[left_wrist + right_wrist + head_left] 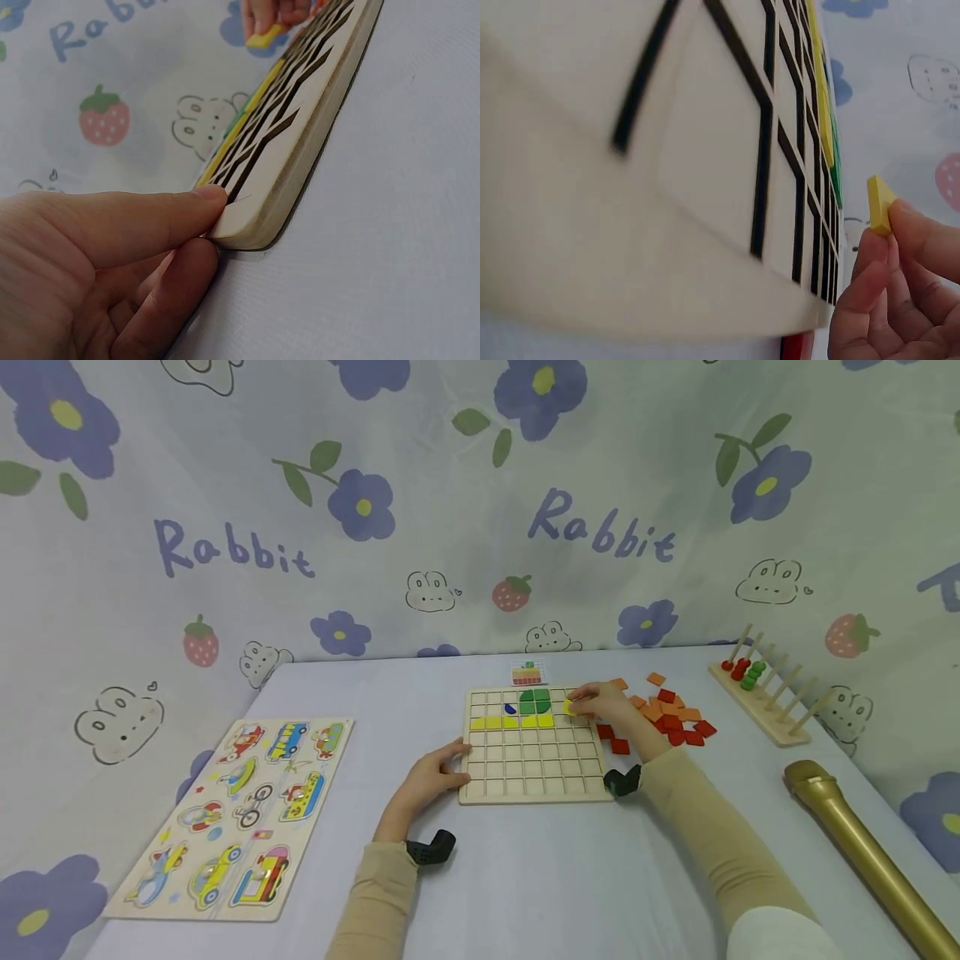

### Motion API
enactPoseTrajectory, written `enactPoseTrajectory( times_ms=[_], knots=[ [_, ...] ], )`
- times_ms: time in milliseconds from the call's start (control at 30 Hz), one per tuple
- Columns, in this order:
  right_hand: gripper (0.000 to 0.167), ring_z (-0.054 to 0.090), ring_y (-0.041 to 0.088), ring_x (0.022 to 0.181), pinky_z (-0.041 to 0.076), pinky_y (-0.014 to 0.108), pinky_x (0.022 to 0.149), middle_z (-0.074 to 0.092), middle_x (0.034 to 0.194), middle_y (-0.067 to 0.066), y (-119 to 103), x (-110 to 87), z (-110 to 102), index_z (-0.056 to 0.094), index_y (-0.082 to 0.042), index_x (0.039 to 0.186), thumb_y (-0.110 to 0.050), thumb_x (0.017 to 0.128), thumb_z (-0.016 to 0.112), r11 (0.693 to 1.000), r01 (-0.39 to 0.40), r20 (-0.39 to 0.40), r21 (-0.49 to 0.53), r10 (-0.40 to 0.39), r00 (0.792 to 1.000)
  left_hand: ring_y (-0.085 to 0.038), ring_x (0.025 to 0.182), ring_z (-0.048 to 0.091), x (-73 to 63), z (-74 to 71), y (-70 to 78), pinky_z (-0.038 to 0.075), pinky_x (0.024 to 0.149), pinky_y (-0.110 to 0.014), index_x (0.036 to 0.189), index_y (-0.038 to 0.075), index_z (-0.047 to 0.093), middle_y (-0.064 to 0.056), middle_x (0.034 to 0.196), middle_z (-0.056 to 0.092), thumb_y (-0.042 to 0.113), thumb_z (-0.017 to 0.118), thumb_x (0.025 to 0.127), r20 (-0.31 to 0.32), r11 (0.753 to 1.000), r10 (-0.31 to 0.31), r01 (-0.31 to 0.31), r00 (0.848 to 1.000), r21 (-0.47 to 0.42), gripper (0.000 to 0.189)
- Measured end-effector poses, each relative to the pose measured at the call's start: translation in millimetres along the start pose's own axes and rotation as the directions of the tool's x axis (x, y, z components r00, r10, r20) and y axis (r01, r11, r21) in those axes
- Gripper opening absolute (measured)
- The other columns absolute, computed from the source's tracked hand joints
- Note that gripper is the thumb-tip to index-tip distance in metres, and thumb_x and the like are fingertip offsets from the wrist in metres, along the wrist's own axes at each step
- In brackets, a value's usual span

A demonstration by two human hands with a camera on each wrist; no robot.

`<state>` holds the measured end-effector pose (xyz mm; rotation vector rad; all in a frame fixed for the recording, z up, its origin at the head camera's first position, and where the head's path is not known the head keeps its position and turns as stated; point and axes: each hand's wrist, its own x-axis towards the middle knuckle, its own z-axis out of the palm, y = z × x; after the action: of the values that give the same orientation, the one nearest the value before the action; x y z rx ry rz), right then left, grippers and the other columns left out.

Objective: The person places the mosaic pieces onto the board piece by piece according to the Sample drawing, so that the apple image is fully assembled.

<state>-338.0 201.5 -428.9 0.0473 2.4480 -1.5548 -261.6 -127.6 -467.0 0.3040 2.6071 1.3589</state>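
White table (525, 893): cloth-like surface, beneath everything. Gridded board (534, 768): flat on table, left edge in grasp of left hand (429, 777); probably stiff, light, apt to slide; best steadied by rim. Red and orange tiles (671, 722): loose, right of board. Yellow tile (879, 206): over board's upper right, pinched in right hand (603, 702); likely rigid, very light, smooth; best held by edges.

smooth wooden board (533, 769), metallic-looking microphone (870, 850)
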Motion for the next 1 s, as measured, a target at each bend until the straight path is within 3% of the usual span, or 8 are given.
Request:
enactPoseTrajectory(
  times_ms=[267, 567, 800, 1000],
  knots=[
    [0.024, 0.056, 0.017, 0.085, 0.048, 0.026, 0.074, 0.063, 0.104, 0.012, 4, 4.3, 14, 0.066, -0.002, 0.101, -0.013, 0.08, 0.072, 0.992, 0.016, -0.018, -0.128, -0.018, 1.0, -0.013, 0.059, 0.042, -0.8, -0.1, 0.9, 0.036, 0.055, -0.024, 0.126, 0.014, 0.058, -0.003, 0.143, 0.041, 0.013, 0.073, 0.077, -0.004, 1.0, 0.0, 0.0, 1.0, -0.017, 0.051],
    [0.018, 0.056, 0.022, 0.087, 0.045, 0.033, 0.075, 0.067, 0.1, 0.011, 0, -1.0, 17, 0.07, -0.004, 0.096, -0.015, 0.081, 0.07, 0.945, 0.105, -0.02, -0.311, -0.117, 0.993, -0.013, 0.06, 0.041, -0.5, 0.7, 3.8, 0.035, 0.056, -0.024, 0.126, 0.013, 0.058, -0.003, 0.143, 0.042, 0.014, 0.074, 0.077, -0.006, 1.0, -0.002, 0.002, 1.0, -0.016, 0.051],
    [0.017, 0.054, 0.025, 0.095, 0.044, 0.037, 0.079, 0.065, 0.107, 0.013, 0, -1.4, 18, 0.072, -0.006, 0.095, -0.016, 0.082, 0.069, 0.932, 0.097, -0.008, -0.349, -0.106, 0.994, -0.013, 0.06, 0.042, -0.9, 0.6, 4.5, 0.035, 0.056, -0.025, 0.125, 0.013, 0.059, -0.003, 0.143, 0.042, 0.013, 0.073, 0.077, -0.012, 1.0, -0.002, 0.002, 1.0, -0.01, 0.051],
    [0.023, 0.055, 0.024, 0.092, 0.044, 0.035, 0.079, 0.066, 0.101, 0.01, 3, -1.9, 13, 0.069, -0.006, 0.101, -0.018, 0.082, 0.069, 0.951, 0.088, -0.025, -0.298, -0.1, 0.995, -0.013, 0.06, 0.042, -1.2, 0.3, 4.0, 0.035, 0.055, -0.024, 0.126, 0.012, 0.058, -0.004, 0.143, 0.042, 0.013, 0.073, 0.077, -0.013, 1.0, -0.001, 0.001, 1.0, -0.007, 0.051]
  ],
)
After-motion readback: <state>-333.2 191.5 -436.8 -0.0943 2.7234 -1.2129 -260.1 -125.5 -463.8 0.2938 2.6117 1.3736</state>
